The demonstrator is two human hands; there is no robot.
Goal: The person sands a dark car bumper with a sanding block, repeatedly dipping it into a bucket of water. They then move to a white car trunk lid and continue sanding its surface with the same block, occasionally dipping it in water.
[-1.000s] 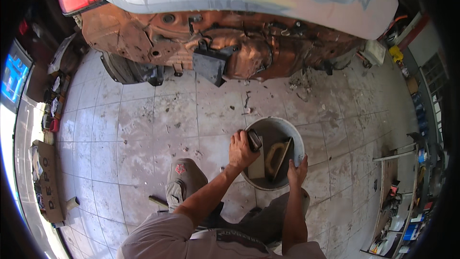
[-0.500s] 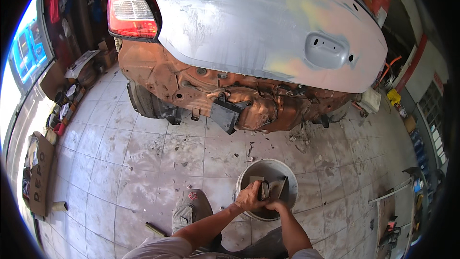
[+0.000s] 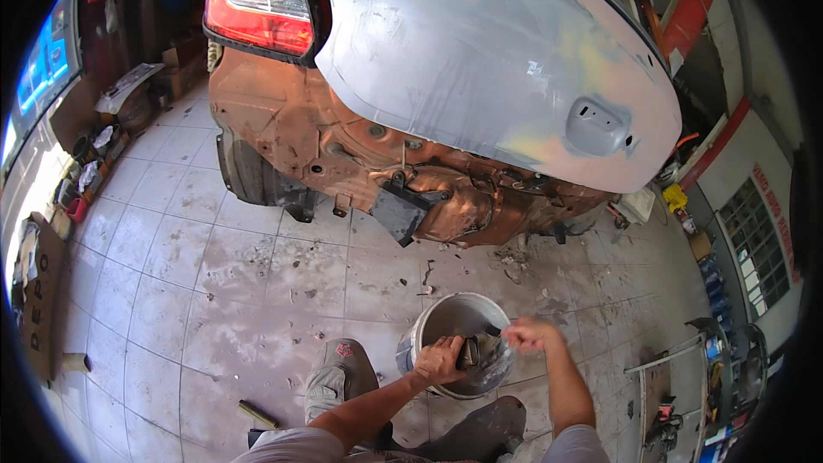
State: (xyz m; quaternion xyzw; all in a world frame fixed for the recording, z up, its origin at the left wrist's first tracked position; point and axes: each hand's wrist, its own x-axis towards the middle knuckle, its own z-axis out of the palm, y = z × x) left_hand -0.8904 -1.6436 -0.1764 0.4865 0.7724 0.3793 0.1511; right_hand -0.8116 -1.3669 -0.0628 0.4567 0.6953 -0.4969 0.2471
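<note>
A grey bucket stands on the floor in front of me, with cloudy liquid inside. Over its near left part, my left hand is closed around a dark, rectangular block that looks like a sanding block. My right hand hovers at the right rim, fingers curled together and slightly blurred. A small dark piece shows at its fingertips; its kind is unclear. Beyond the bucket is the rear of a car, with a grey, patchily filled tailgate and a red tail light.
The car's exposed copper-coloured rear panel carries a dark bracket. Debris dots the dusty tiled floor. A cardboard box and a small tube lie left. A metal stand with tools is on the right.
My right hand has come away from the left, moving right and up to the bucket's rim. The left hand keeps its hold on the block. The whole view has shifted slightly.
</note>
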